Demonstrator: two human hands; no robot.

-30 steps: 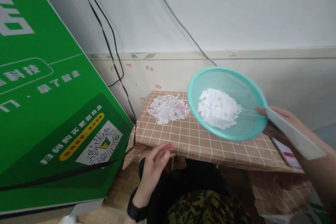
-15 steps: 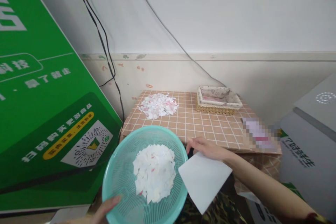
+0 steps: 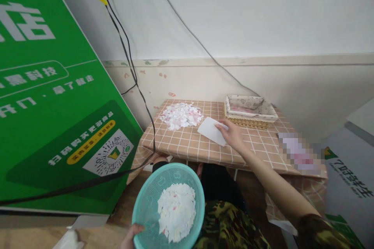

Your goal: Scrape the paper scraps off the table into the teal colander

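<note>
My left hand (image 3: 132, 237) grips the rim of a round teal plastic colander (image 3: 146, 202) at its lower left, thumb over the edge. Inside the colander lies a heap of small white paper scraps (image 3: 177, 212) with a few pink and red bits. My right hand (image 3: 233, 134) pinches a flat white card with rounded corners (image 3: 210, 131), thumb on top. The card is held low over the table, just right of a spread pile of white and pink paper scraps (image 3: 181, 116). I cannot tell whether the card touches the cloth.
A checked brown cloth covers the table (image 3: 187, 144). A lined wicker basket (image 3: 250, 123) stands at the back right, and a blurred flat item (image 3: 299, 155) lies at the right corner. A green sign panel (image 3: 73, 97) leans on the left, with a black cable (image 3: 146, 103) hanging before it.
My right hand has moved from the colander's right rim up over the table, carrying the white card towards the paper pile. The colander sits lower and further from the table in view.
</note>
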